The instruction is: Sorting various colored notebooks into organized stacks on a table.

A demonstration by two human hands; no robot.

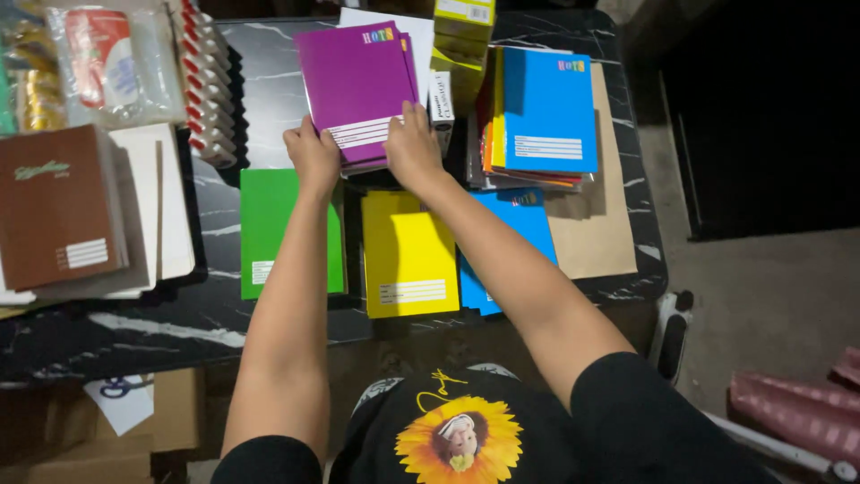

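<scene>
- Purple notebook (356,85) tops a small pile, upper centre of the frame, on the dark marbled worktop (269,99).
- Left hand (311,154) and right hand (411,143) clamp the pile's near edge, fingers curled over it.
- Judged light, thin, flexible; glossy cover may slip. Best gripped at both near corners.
- Containers: yellow-green carton (461,40) at the top of the frame, contents unseen.
</scene>
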